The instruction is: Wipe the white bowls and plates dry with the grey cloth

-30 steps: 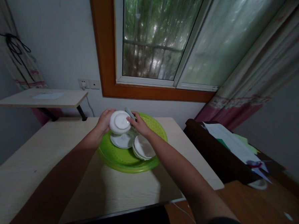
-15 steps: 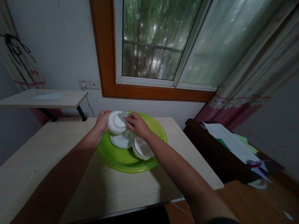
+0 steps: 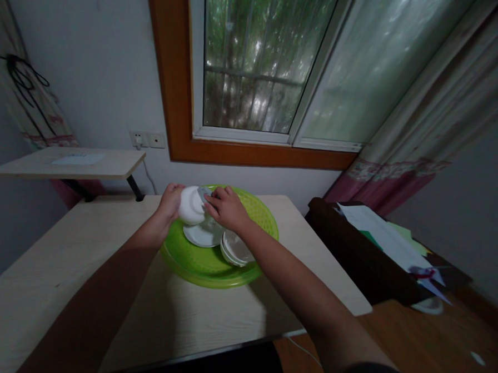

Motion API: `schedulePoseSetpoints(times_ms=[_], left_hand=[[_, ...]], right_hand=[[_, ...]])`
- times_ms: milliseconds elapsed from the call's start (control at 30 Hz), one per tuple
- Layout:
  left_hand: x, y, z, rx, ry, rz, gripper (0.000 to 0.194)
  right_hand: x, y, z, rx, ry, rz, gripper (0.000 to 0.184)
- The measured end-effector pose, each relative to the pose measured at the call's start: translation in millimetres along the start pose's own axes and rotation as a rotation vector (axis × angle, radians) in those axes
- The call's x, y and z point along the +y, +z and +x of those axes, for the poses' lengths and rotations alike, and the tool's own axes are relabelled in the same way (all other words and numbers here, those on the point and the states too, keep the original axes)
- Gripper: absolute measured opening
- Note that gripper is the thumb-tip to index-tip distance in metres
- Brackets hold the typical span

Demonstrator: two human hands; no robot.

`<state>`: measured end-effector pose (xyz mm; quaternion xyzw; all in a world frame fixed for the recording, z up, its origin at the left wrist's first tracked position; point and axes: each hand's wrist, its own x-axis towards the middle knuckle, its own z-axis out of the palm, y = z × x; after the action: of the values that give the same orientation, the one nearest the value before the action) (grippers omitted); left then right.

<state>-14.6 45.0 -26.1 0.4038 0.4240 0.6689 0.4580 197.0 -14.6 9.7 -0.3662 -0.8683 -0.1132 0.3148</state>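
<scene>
My left hand (image 3: 170, 205) grips a white bowl (image 3: 190, 207) by its left side, with the bowl tipped and its underside towards me. A grey cloth (image 3: 203, 193) is pinched in my right hand (image 3: 228, 208) and pressed against the bowl's right side. Both hands are above a round green plastic basin (image 3: 214, 283). Inside the basin lies a white plate (image 3: 202, 237), partly covered by the bowl. To its right sit stacked white bowls (image 3: 237, 249), partly hidden by my right forearm.
The basin stands on a pale wooden table (image 3: 214, 322). At the left rises a small raised shelf (image 3: 118, 170) with a sheet of paper (image 3: 79, 159). Beyond the table's right edge are papers (image 3: 381, 238) on a dark piece of furniture (image 3: 339, 248). A window (image 3: 255, 69) is ahead.
The bowl has tilted so that its base faces further right. My right hand and the cloth have moved slightly along its surface towards the right side.
</scene>
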Motion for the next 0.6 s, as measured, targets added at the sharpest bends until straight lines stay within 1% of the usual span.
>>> schedulePoseSetpoints(times_ms=[67, 167, 233, 300, 367, 467, 600], left_hand=[[1.4, -0.7, 0.3, 0.026, -0.005, 0.006, 0.024], [3.0, -0.9, -0.2, 0.061, -0.019, 0.04, 0.026], [3.2, -0.5, -1.1, 0.063, -0.023, 0.048, 0.027], [2.8, 0.1, -2.2, 0.048, -0.027, 0.042, 0.026], [2.1, 0.6, -3.1, 0.032, -0.027, 0.034, 0.025], [1.8, 0.7, -4.0, 0.029, -0.021, 0.048, 0.025], [4.4, 0.2, -5.8, 0.068, -0.027, 0.069, 0.027]], right_hand=[[2.6, -0.7, -0.9, 0.0, 0.005, 0.027, 0.034], [2.6, -4.3, -3.3, -0.043, -0.064, 0.087, 0.033], [0.1, -6.6, -4.6, -0.071, -0.114, 0.124, 0.032], [-3.1, -6.8, -5.1, -0.083, -0.131, 0.132, 0.034], [-5.3, -4.6, -4.7, -0.078, -0.111, 0.098, 0.039], [-4.9, 0.2, -3.1, -0.035, -0.04, 0.021, 0.044], [1.1, 1.1, -2.2, 0.016, 0.035, -0.006, 0.039]])
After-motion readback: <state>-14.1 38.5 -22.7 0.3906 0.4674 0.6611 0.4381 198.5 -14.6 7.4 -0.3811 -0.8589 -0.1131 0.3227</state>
